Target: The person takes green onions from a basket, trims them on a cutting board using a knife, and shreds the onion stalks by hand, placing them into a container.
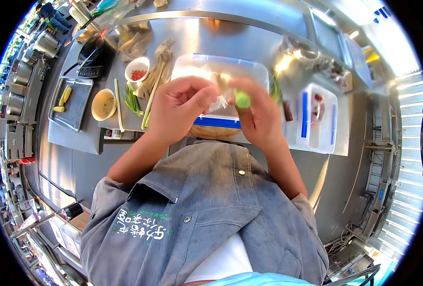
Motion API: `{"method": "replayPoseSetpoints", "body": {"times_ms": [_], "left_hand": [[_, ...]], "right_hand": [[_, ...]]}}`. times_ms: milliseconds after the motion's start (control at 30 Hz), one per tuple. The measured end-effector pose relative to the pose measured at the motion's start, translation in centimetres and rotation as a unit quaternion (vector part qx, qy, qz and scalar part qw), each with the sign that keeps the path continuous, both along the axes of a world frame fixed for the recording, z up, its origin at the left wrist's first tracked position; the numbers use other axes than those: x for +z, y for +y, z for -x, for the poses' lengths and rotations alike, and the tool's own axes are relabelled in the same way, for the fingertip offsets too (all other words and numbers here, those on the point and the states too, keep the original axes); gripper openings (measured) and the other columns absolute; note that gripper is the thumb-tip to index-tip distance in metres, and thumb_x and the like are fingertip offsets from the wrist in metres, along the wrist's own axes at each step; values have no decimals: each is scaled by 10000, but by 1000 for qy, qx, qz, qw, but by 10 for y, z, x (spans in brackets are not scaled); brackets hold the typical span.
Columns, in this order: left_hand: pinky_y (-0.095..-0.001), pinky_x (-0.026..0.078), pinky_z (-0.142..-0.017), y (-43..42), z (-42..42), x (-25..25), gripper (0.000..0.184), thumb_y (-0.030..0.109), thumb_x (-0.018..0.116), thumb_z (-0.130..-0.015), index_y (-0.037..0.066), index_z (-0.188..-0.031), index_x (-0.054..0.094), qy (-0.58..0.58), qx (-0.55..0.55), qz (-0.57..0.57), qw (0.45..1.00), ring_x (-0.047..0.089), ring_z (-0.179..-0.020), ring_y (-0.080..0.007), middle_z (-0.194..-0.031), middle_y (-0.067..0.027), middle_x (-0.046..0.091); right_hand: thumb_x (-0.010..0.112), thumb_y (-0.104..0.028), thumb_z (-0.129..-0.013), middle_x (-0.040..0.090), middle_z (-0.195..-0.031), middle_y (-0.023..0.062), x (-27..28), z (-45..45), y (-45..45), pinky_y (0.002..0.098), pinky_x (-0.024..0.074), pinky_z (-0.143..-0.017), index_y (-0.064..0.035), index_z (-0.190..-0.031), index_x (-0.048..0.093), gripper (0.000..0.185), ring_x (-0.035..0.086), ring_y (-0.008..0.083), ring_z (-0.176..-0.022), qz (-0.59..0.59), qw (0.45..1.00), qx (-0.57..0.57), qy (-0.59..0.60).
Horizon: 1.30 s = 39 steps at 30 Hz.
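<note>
Both hands are raised over a clear plastic box (259, 68) with a blue clip at its front edge. My left hand (185, 107) has its fingers curled together, thumb against forefinger, near thin white root-like strands (222, 101); whether it grips them is unclear. In my right hand (259, 114), between thumb and fingers, is a bright green stalk (242, 99), seen nearly end-on. Part of the box's contents is hidden behind the hands and glare.
Left on the steel table lie green onions (132, 99), a cloth (161, 59), a white bowl of red pieces (137, 69), a yellowish bowl (104, 104) and a tray with baby corn (80, 107). Another clear box (328, 119) is at right. A person (53, 16) stands far upper left.
</note>
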<state>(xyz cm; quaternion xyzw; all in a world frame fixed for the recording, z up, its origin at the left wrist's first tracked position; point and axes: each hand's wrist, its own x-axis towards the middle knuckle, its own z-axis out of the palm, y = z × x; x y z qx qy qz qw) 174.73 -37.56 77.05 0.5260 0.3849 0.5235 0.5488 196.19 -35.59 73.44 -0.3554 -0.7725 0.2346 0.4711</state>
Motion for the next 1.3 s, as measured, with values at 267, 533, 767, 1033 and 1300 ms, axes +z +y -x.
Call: {"method": "replayPoseSetpoints", "body": {"times_ms": [267, 533, 767, 1033, 1300], "left_hand": [[-221, 570, -682, -13, -5, 10, 126, 38, 720, -989, -46, -1082, 730, 23, -29, 61, 997, 682, -750, -90, -925, -64, 741], [-214, 538, -610, -12, -4, 5, 73, 19, 659, -970, -27, -1017, 692, 36, -7, 108, 993, 636, -690, -63, -859, -23, 690], [-211, 377, -513, 7, -11, -15, 83, 76, 596, -1001, 36, -960, 656, -69, -44, 194, 978, 483, -587, -32, -782, 28, 612], [-207, 363, -524, 18, -36, -44, 77, 84, 591, -1009, 49, -976, 652, -112, -36, 179, 977, 461, -568, -39, -759, 25, 588], [-228, 417, -542, 28, -30, -57, 133, 120, 592, -1047, 35, -972, 663, 4, -5, 170, 985, 522, -593, -72, -781, 4, 607]], "right_hand": [[707, 51, -853, 725, -1199, 177, 10, 3, -5, 430, 593, -840, -46, -1317, 658, 477, 728, 379, -1009, -51, 998, 15, -45], [694, 80, -813, 729, -1206, 181, 12, 10, -5, 435, 589, -840, -42, -1363, 639, 566, 728, 373, -1004, -75, 992, 20, -95], [697, -9, -950, 734, -1173, 184, -11, 10, -4, 395, 585, -855, -22, -1365, 623, 421, 745, 324, -987, 86, 994, 70, -11], [610, -180, -1094, 729, -1139, 120, -36, 12, -8, 301, 583, -786, 15, -1258, 616, 255, 716, 159, -890, 151, 977, 23, 147], [523, -195, -1127, 703, -1271, 178, -23, -4, -7, 300, 591, -837, 32, -1315, 561, 297, 710, 153, -907, 115, 958, 27, 263]]}}
